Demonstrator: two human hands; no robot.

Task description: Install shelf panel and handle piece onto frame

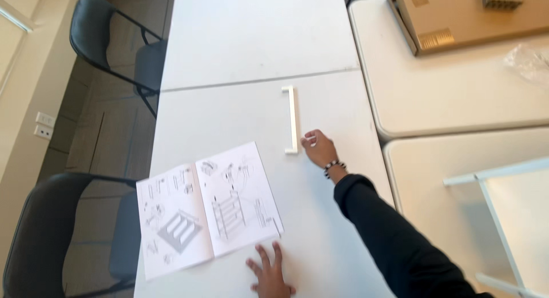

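Note:
My right hand (pixel 318 148), in a black sleeve with a beaded bracelet, reaches across the white table (pixel 240 41); its fingers are curled, next to the lower end of a white bracket-shaped bar (pixel 292 120) lying flat. Whether it pinches something small is unclear. My left hand (pixel 270 273) rests flat with fingers spread on the table's near edge, just below the right corner of an open assembly booklet (pixel 207 207) with line drawings.
Two dark chairs (pixel 108 41) (pixel 63 235) stand along the table's left side. To the right is another white table (pixel 446 92) with a flat cardboard box (pixel 463 15), a clear plastic bag (pixel 529 61) and a white frame part (pixel 503 218).

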